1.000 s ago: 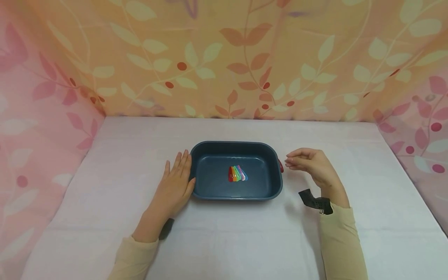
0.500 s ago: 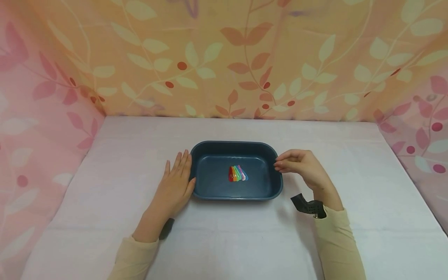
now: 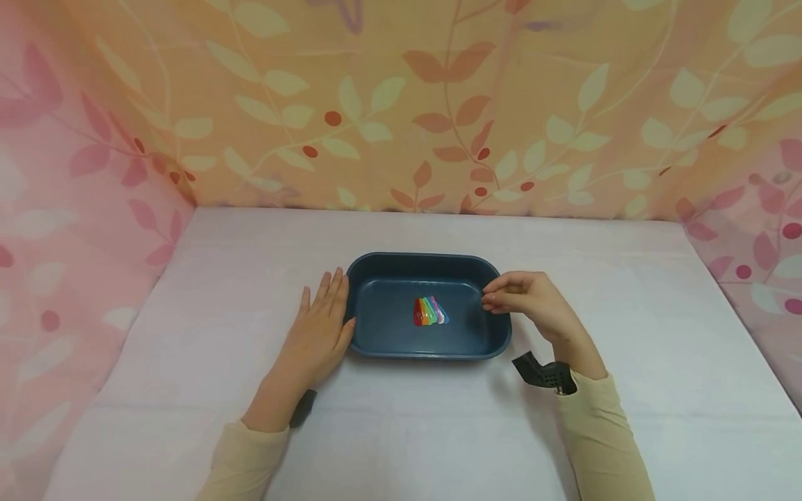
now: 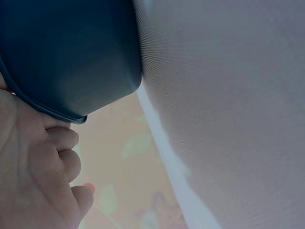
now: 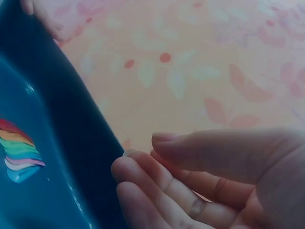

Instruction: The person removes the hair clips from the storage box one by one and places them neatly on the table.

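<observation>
A dark blue rectangular tray (image 3: 388,341) stands in the middle of the table. Several small, tapered clips (image 3: 431,311) in rainbow colours lie fanned on its floor. My left hand (image 3: 319,327) lies flat with straight fingers along the tray's left side; its palm and fingertips show beside the rim in the left wrist view. Over the right rim reaches my right hand (image 3: 532,299), its fingers softly bent and thumb close to them. In the right wrist view nothing shows between these fingers (image 5: 143,167), which overlap the tray's wall. The spot just outside the right rim is hidden behind this hand.
A white cloth (image 3: 401,424) covers the table. An orange leaf-patterned curtain (image 3: 376,104) closes off the back, with pink patterned cloth (image 3: 75,229) at both sides. Each wrist wears a black camera mount (image 3: 544,374).
My right hand has moved left, from outside the tray to over its right rim. A red piece seen outside that rim is now out of sight. The left hand stays in place.
</observation>
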Motion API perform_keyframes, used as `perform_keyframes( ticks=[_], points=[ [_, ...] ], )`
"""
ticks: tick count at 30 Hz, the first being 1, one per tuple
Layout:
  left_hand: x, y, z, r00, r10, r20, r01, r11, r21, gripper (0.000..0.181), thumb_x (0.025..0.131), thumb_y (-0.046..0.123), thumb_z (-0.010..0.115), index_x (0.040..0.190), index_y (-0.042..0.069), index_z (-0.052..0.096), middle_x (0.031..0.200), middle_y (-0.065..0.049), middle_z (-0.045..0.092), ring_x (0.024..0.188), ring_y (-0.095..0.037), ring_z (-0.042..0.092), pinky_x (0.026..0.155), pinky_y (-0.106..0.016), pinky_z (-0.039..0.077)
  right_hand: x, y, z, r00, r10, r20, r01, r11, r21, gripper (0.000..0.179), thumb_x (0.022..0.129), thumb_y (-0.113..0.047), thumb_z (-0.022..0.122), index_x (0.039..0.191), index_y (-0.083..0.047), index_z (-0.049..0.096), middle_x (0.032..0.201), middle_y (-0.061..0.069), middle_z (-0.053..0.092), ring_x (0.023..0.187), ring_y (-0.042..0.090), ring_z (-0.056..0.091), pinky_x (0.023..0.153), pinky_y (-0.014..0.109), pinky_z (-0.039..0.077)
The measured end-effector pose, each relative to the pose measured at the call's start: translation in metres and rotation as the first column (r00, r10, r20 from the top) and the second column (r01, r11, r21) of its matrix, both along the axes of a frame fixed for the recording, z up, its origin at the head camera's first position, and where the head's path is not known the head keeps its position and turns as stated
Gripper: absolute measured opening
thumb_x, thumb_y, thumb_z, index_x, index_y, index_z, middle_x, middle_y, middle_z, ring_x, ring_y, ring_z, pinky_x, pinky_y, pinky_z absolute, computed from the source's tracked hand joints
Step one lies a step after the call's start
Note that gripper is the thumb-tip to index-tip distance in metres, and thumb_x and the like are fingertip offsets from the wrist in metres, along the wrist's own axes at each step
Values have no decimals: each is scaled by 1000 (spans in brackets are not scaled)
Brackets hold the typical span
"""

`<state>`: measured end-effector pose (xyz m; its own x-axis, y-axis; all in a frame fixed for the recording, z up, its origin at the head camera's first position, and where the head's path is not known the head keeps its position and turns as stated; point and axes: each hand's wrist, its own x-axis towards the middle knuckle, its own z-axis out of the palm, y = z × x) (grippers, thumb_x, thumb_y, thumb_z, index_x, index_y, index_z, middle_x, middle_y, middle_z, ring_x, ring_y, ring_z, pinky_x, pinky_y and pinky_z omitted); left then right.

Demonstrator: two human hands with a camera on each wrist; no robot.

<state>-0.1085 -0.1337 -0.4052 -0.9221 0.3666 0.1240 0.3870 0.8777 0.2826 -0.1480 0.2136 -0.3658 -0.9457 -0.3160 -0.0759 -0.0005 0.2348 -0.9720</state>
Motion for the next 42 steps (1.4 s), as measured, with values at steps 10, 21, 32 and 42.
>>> perform_keyframes(
  ticks=[10, 21, 32, 42],
  points=[
    [0, 0, -1, 1000, 5, 3, -5, 1000, -13, 68, 97, 27, 46, 148, -6, 14, 156, -17, 8, 143, -31, 4, 112, -53, 3, -12, -23, 1, 998, 50, 35, -52, 997, 50, 28, 87, -2, 64, 103, 21, 58, 87, 20, 69, 77, 23, 69, 72, 32, 55],
    [0, 0, -2, 1000, 0, 3, 0, 1000, -12, 67, 98, 28, 44, 148, -5, 13, 156, -16, 7, 144, -29, 1, 112, -52, 2, -24, -44, 3, 994, 92, 57, -97, 992, 77, 24, 87, -3, 63, 100, 18, 61, 88, 24, 68, 77, 26, 69, 71, 33, 56],
    [-1, 0, -1, 1000, 8, 15, -8, 1000, -9, 68, 98, 28, 43, 149, -5, 12, 156, -16, 6, 144, -28, -1, 112, -51, 1, -40, -56, -2, 984, 153, 86, -165, 975, 146, 20, 88, -5, 63, 96, 14, 64, 86, 20, 69, 76, 30, 68, 70, 36, 56],
    [0, 0, 0, 1000, 0, 5, 0, 1000, -7, 67, 98, 27, 44, 148, -5, 13, 156, -16, 7, 144, -28, 0, 112, -51, 1, -51, -58, -22, 973, 161, 166, -190, 967, 172, 19, 84, -2, 64, 95, 13, 66, 82, 14, 70, 67, 16, 65, 67, 33, 56]
  ],
)
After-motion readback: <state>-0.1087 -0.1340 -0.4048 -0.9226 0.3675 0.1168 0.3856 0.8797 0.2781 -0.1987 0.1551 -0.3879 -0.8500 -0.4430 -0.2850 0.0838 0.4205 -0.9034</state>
